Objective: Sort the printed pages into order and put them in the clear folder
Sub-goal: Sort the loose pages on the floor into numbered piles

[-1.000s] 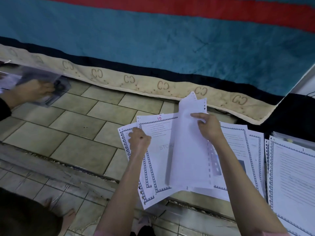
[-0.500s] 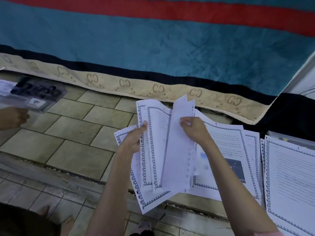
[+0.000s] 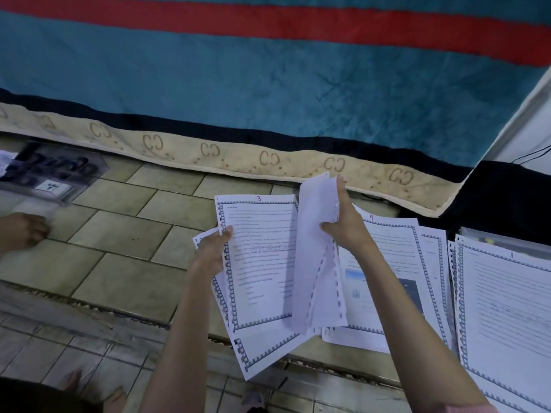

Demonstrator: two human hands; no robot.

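**Page 3 now on top**

Since half a second ago, the fanned sheets at frame centre are lying flatter, and page 3 (image 3: 262,257) is showing face up where upright edges were standing. The left hand (image 3: 213,251) is pinching that page's left border, thumb on top. The right hand (image 3: 343,222) is gripping a curled sheaf (image 3: 316,263), turned blank side out, just right of page 3. Page 9 (image 3: 387,263) is lying under the right forearm, with page 1 (image 3: 507,308) on a pile at the right edge. A clear folder (image 3: 50,177) is resting on the tiles (image 3: 119,234) at upper left, well apart. Another person's hand (image 3: 24,231) is sitting below it, at the left edge.
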